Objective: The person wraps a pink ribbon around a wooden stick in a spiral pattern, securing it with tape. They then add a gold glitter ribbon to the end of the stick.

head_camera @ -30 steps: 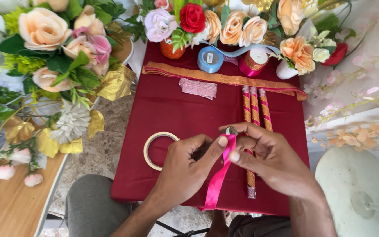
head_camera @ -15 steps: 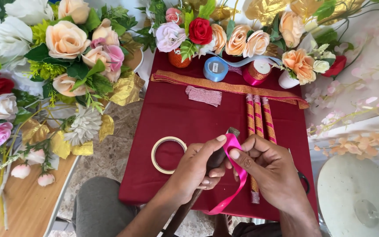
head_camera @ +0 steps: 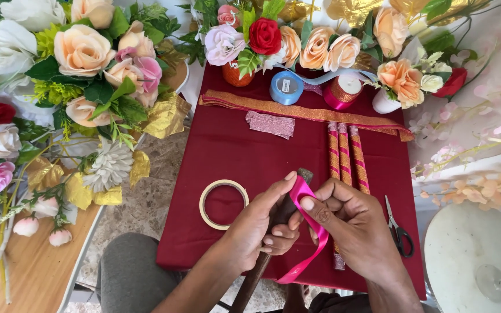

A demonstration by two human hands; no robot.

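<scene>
i saw the left hand (head_camera: 259,229) with its fingers clamped around a dark brown wooden stick (head_camera: 278,223), which ran upright from near my lap to just above the thumb. the right hand (head_camera: 349,223) had its fingers pinched on a glossy hot-pink satin ribbon (head_camera: 314,232), pressing it against the stick's top while the loose end curled down below both hands. all this sat over the near middle of a table covered in smooth maroon cloth (head_camera: 227,156).

at the far edge of the cloth stood a light-blue ribbon spool (head_camera: 286,87) with a small pale label on its face, and just beside it a glittery magenta spool with a white core (head_camera: 343,91). a long orange-gold trim band (head_camera: 297,111) lay across the cloth in front of them, with a small folded pink glitter strip (head_camera: 270,124) near it. three sticks already wrapped in pink and gold spirals (head_camera: 346,153) lay side by side, touching. a cream ring of tape (head_camera: 223,204) lay flat to the left of the hands, and black-handled scissors (head_camera: 400,229) lay to the right. a small orange pot (head_camera: 238,75) held artificial roses, red, pink and peach.
</scene>
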